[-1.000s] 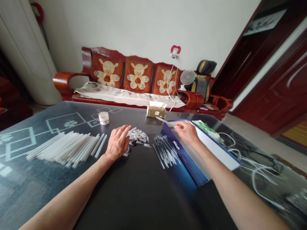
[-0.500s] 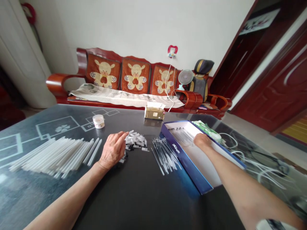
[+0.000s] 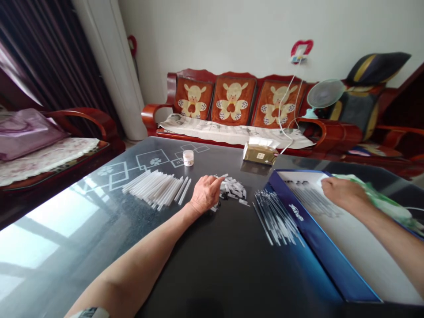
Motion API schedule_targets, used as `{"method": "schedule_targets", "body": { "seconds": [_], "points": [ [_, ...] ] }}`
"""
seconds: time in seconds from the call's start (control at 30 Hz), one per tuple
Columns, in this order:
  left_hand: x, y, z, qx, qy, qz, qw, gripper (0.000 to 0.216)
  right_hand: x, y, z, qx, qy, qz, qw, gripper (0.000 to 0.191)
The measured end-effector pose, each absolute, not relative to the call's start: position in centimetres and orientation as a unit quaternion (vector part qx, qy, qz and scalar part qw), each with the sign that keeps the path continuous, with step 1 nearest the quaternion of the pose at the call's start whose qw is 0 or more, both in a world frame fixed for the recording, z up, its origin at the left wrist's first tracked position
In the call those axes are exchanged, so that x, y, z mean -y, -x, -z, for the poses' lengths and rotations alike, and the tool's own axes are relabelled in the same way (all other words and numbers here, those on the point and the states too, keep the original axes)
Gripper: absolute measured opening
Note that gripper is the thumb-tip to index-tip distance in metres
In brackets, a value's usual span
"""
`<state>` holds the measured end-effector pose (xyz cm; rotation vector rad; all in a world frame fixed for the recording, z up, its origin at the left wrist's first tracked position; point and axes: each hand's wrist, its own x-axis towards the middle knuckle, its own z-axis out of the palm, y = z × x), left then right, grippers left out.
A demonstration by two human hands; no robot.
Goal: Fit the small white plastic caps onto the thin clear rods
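Fingers of the right hand curled beside thin, greyish, dark-tipped rods

Lying inside a long blue cardboard box with white lining, long axis roughly along its length, dark ends pointing away. Best laid parallel, ends level, let go gently. Cannot tell whether gripping anything. Well leftward, left hand by a heap of short white pieces, forefinger outstretched, hold unclear.

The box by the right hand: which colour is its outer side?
The box's outer side is blue with white lettering, seen in the head view.
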<state>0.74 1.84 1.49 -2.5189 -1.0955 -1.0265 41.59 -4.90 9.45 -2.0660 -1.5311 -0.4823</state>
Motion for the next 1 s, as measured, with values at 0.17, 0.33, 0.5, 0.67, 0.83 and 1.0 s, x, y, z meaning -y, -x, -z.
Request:
{"method": "schedule_targets", "body": {
  "seconds": [0.17, 0.33, 0.5, 0.67, 0.83, 1.0],
  "points": [
    [-2.3, 0.9, -3.9, 0.572, 0.797, 0.189, 0.043, 0.033, 6.6, -28.2, -10.1, 0.677, 0.650, 0.164, 0.302, 0.021],
    [-3.3, 3.2, -5.2, 0.643, 0.762, 0.079, -0.013, 0.031, 7.5, -17.7, -4.6, 0.735, 0.584, 0.032, 0.344, 0.025],
    [-3.6, 3.6, -5.1, 0.656, 0.753, 0.037, -0.033, 0.025, 7.4, -15.4, 0.3, 0.703, 0.611, -0.008, 0.364, 0.024],
    [-3.5, 3.6, -4.9, 0.656, 0.754, 0.025, -0.022, 0.030, 7.5, -15.5, 0.8, 0.702, 0.609, -0.021, 0.370, 0.023],
    [-3.6, 3.8, -4.8, 0.651, 0.759, 0.011, -0.020, 0.036, 7.4, -15.4, 0.6, 0.698, 0.620, -0.030, 0.357, 0.023],
    [-3.8, 3.7, -4.4, 0.645, 0.764, 0.001, -0.025, 0.042, 7.4, -15.3, 0.7, 0.696, 0.624, -0.033, 0.354, 0.023]
  ]
}}
